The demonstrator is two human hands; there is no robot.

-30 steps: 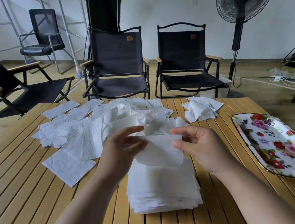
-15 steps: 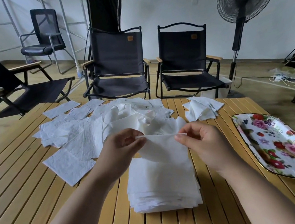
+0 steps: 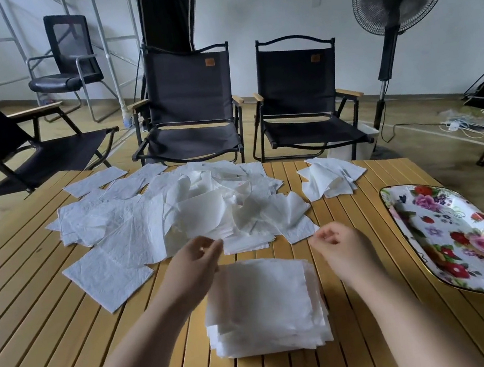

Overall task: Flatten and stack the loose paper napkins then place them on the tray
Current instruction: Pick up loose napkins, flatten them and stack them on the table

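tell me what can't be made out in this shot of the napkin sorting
Head view only:
- stack: the top sheet is smeared by motion blur, and the sheet count is unreadable.
- left hand: its fingertips are blurred against the loose pile, so I cannot tell whether it pinches a napkin.
- loose pile: the sheets overlap, so the lower ones are hidden.
- tray: its right end is cut off by the frame edge.
- table: its near edge is partly hidden by both forearms.

The slatted table [image 3: 51, 319] is made of smooth, lightly sheened wood. The loose napkins [image 3: 135, 229] are formed of matt, crinkled paper. The floral tray [image 3: 445, 226] is glossily finished.
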